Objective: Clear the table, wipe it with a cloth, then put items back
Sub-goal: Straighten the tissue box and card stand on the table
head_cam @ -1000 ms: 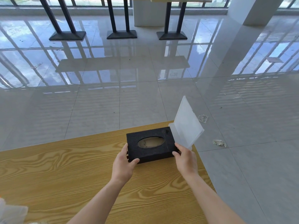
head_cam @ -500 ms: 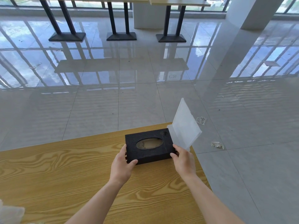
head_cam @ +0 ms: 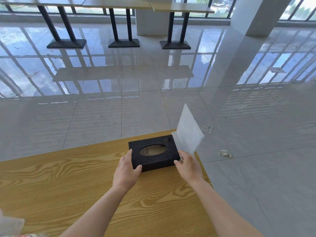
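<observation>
**Wood-grain surface (head_cam: 68,185) over glossy floor (head_cam: 136,108)**

A black tissue box (head_cam: 148,142), oval opening up, sits at the far-right corner beside an upright clear stand (head_cam: 187,132). The left hand (head_cam: 125,173) grips its left end with curled fingers. The right hand (head_cam: 189,166) is at its right end, the fingers' hold hidden.

We see a black tissue box (head_cam: 159,161) lying flat near the far right corner of a wooden table (head_cam: 68,177), its oval opening facing up. The left hand (head_cam: 125,170) grips the box's near left corner, thumb on the front face, while the right hand (head_cam: 188,165) holds the foot of a clear plastic stand (head_cam: 187,132) that rises tilted just beside the box's right end. Beyond, we make out a glossy tiled floor (head_cam: 136,108) with crumpled scraps (head_cam: 224,153), black-legged tables (head_cam: 123,26) and a white pillar (head_cam: 259,16)
</observation>
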`<state>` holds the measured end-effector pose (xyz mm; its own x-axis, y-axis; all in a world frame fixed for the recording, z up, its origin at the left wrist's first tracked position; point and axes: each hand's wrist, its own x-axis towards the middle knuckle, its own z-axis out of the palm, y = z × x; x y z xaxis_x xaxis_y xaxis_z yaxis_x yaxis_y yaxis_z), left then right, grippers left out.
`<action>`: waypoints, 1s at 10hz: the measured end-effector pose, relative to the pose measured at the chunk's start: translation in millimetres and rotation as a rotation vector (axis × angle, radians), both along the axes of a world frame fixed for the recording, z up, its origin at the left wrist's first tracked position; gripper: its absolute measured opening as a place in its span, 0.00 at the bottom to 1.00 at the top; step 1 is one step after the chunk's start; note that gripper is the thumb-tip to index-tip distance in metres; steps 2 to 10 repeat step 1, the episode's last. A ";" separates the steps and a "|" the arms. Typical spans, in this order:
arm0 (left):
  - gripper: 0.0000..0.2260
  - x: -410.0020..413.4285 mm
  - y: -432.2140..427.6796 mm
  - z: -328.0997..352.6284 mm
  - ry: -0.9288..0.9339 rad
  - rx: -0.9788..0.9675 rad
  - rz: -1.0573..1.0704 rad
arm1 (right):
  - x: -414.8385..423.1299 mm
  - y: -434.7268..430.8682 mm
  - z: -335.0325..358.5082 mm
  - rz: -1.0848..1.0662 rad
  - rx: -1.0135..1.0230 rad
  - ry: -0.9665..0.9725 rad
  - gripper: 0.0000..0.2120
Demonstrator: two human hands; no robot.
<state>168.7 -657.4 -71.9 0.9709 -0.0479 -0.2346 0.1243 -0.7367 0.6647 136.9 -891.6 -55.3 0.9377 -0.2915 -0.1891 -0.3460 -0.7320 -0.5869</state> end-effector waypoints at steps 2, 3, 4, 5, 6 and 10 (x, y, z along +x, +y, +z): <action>0.33 -3.2 2.6 10.5 -0.042 0.094 -0.052 | -5.6 1.5 9.5 0.010 -0.013 -0.043 0.23; 0.33 -3.2 2.6 10.5 -0.042 0.094 -0.052 | -5.6 1.5 9.5 0.010 -0.013 -0.043 0.23; 0.33 -3.2 2.6 10.5 -0.042 0.094 -0.052 | -5.6 1.5 9.5 0.010 -0.013 -0.043 0.23; 0.33 -3.2 2.6 10.5 -0.042 0.094 -0.052 | -5.6 1.5 9.5 0.010 -0.013 -0.043 0.23; 0.33 -3.2 2.6 10.5 -0.042 0.094 -0.052 | -5.6 1.5 9.5 0.010 -0.013 -0.043 0.23; 0.33 -3.2 2.6 10.5 -0.042 0.094 -0.052 | -5.6 1.5 9.5 0.010 -0.013 -0.043 0.23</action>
